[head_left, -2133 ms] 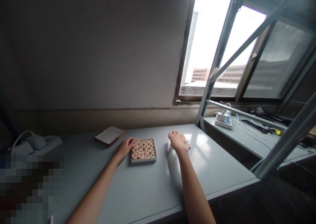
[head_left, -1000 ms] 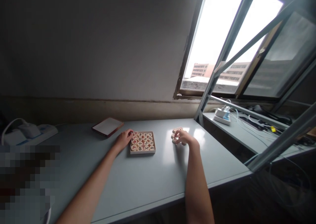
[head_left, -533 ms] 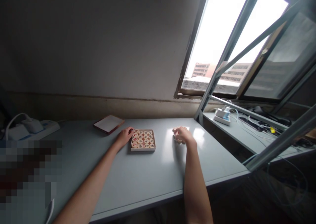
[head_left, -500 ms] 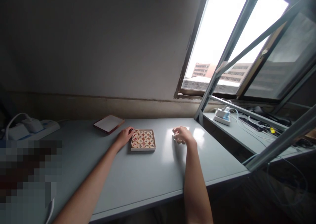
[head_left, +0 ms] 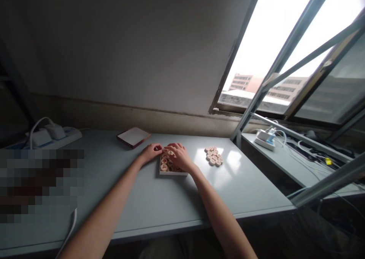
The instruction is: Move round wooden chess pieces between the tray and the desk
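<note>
The left hand (head_left: 150, 153) rests loosely curled against the far left corner of the box (head_left: 169, 172) on the table (head_left: 159, 205). The right hand (head_left: 179, 157) lies over the pieces (head_left: 164, 167) inside, fingers bent. I cannot tell whether it grips one. A loose pile (head_left: 214, 156) sits just right.

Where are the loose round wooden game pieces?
The loose pieces lie on the grey table, right of the shallow box under the right hand, nearer the window.
</note>
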A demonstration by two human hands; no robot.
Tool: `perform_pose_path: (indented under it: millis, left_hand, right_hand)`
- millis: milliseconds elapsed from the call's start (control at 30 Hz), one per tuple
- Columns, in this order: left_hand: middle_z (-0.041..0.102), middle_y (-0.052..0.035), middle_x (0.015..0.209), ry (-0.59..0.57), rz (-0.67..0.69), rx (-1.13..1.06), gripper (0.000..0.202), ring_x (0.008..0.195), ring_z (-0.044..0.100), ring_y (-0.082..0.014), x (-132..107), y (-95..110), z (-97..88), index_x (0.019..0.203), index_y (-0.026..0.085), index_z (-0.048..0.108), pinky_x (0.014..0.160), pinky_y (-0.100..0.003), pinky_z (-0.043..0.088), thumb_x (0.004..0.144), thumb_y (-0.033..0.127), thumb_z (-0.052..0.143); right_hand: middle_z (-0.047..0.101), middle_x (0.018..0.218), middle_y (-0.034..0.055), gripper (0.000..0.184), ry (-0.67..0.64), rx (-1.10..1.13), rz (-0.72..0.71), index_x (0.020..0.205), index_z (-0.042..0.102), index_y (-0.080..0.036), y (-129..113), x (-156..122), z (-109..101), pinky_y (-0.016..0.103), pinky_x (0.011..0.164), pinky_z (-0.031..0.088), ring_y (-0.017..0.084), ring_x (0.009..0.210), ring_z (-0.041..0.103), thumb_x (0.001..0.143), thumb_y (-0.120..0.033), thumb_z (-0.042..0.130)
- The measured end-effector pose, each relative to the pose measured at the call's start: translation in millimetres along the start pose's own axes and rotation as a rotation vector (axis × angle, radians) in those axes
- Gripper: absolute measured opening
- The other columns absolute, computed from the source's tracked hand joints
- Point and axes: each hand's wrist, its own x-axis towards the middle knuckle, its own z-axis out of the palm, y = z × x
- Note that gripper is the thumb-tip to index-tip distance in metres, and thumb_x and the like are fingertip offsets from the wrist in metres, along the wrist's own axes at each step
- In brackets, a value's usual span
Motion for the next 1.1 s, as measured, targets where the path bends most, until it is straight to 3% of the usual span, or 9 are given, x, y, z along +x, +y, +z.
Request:
perform_pose_path:
  millis: [200, 400, 500, 633, 733, 867, 1000, 1100]
  left_hand:
    - [0.066, -0.0030, 0.080, -0.102, 0.015, -0.031, 0.025, 0.076, 0.058, -0.0169, 1.5, -0.7, 2.7, 0.080, 0.015, 0.064, 0.072, -0.024, 0.042, 0.068, 0.034, 0.052]
    - [0.067, -0.0040, 0.081, -0.097, 0.006, -0.014, 0.026, 0.078, 0.058, -0.0173, 1.0, 1.9, 1.8, 0.080, 0.015, 0.065, 0.073, -0.024, 0.043, 0.069, 0.035, 0.052]
    - [0.067, -0.0052, 0.083, -0.096, -0.004, -0.019, 0.028, 0.079, 0.058, -0.0180, 1.1, 2.8, 1.7, 0.082, 0.015, 0.066, 0.074, -0.024, 0.043, 0.069, 0.035, 0.052]
    - [0.067, -0.0047, 0.092, -0.096, 0.000, -0.046, 0.031, 0.084, 0.059, -0.0181, 1.7, 2.1, 2.3, 0.093, 0.017, 0.065, 0.076, -0.024, 0.043, 0.070, 0.033, 0.052]
    - [0.067, -0.0047, 0.091, -0.100, -0.015, -0.031, 0.030, 0.084, 0.059, -0.0184, 1.6, 1.8, 2.4, 0.089, 0.017, 0.066, 0.076, -0.024, 0.043, 0.069, 0.034, 0.052]
    - [0.067, -0.0046, 0.089, -0.103, -0.064, 0.037, 0.029, 0.081, 0.058, -0.0184, 1.1, 3.6, 2.5, 0.088, 0.017, 0.066, 0.075, -0.024, 0.042, 0.067, 0.034, 0.053]
    - [0.066, -0.0056, 0.093, -0.095, -0.065, 0.091, 0.032, 0.085, 0.057, -0.0192, 0.5, 4.9, 3.6, 0.090, 0.017, 0.065, 0.076, -0.025, 0.042, 0.068, 0.036, 0.053]
    - [0.065, -0.0059, 0.093, -0.087, -0.048, 0.106, 0.032, 0.087, 0.056, -0.0196, 0.4, 4.0, 4.1, 0.088, 0.016, 0.065, 0.077, -0.025, 0.041, 0.068, 0.037, 0.052]
  right_hand:
    - [0.056, 0.103, 0.0049, 0.022, -0.036, 0.132, -0.050, 0.105, 0.056, -0.023, 10.1, 0.7, -3.8, 0.031, 0.084, 0.037, 0.017, 0.097, 0.046, 0.087, -0.025, 0.044]
    - [0.055, 0.102, 0.0043, 0.025, -0.045, 0.265, -0.068, 0.104, 0.055, -0.022, 10.0, -2.3, -2.9, 0.029, 0.084, 0.039, 0.016, 0.095, 0.049, 0.080, -0.014, 0.051]
    - [0.053, 0.099, 0.0041, 0.027, -0.004, 0.280, -0.013, 0.104, 0.052, -0.021, 8.2, -3.4, -0.1, 0.028, 0.081, 0.040, 0.015, 0.092, 0.050, 0.079, -0.011, 0.050]
    - [0.051, 0.099, 0.0042, 0.018, 0.067, 0.281, 0.007, 0.096, 0.052, -0.021, 9.8, -0.9, -6.1, 0.027, 0.080, 0.039, 0.015, 0.093, 0.048, 0.078, -0.022, 0.055]
    - [0.054, 0.091, 0.0028, 0.015, 0.126, 0.188, 0.070, 0.090, 0.054, -0.021, 22.5, -2.8, -21.3, 0.027, 0.076, 0.039, 0.015, 0.087, 0.049, 0.078, -0.029, 0.056]
    - [0.055, 0.090, 0.0043, 0.008, 0.200, -0.126, 0.315, 0.084, 0.055, -0.021, 57.1, -21.1, -42.6, 0.032, 0.076, 0.035, 0.020, 0.090, 0.046, 0.078, -0.027, 0.054]
    - [0.053, 0.093, 0.0067, 0.026, 0.216, -0.210, 0.495, 0.102, 0.052, -0.019, 81.0, -36.1, -54.8, 0.032, 0.073, 0.036, 0.021, 0.090, 0.046, 0.076, -0.016, 0.052]
    - [0.051, 0.094, 0.0044, 0.031, 0.240, -0.027, 0.367, 0.109, 0.047, -0.021, 69.2, -29.7, -55.9, 0.028, 0.071, 0.038, 0.016, 0.085, 0.049, 0.079, -0.016, 0.049]
